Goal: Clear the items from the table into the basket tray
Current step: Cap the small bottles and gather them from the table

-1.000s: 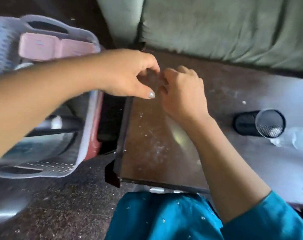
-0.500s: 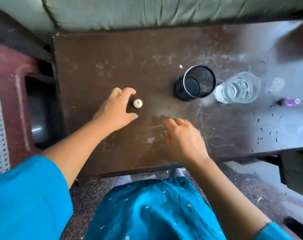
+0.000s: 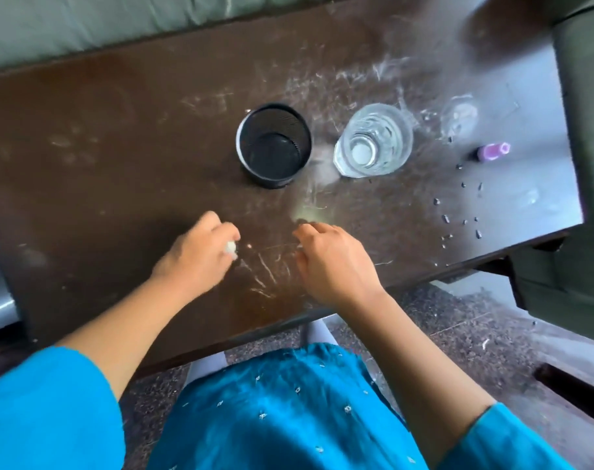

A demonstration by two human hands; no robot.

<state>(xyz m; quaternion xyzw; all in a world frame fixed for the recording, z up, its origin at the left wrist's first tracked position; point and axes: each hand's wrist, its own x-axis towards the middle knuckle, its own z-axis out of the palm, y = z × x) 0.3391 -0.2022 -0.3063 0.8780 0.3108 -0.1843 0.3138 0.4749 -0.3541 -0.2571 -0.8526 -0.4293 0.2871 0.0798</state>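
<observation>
My left hand (image 3: 197, 254) is closed around a small white cap (image 3: 231, 247) just above the dark brown table (image 3: 102, 137), near its front edge. My right hand (image 3: 336, 262) hovers beside it with fingers curled and nothing in it. Farther back stand a black mesh pen cup (image 3: 274, 144) and a clear drinking glass (image 3: 373, 144), side by side. A small purple bottle (image 3: 492, 151) lies toward the right end. The basket tray is out of view.
Several small dark bits (image 3: 461, 212) are scattered on the table's right part. A green cushioned sofa (image 3: 85, 22) runs behind the table, and a dark green seat (image 3: 587, 130) stands at the right. Speckled stone floor (image 3: 458, 334) lies below the front edge.
The view swung right from the basket to the table. My left hand reached the small white cap and closed on it. My right hand stayed beside it.
</observation>
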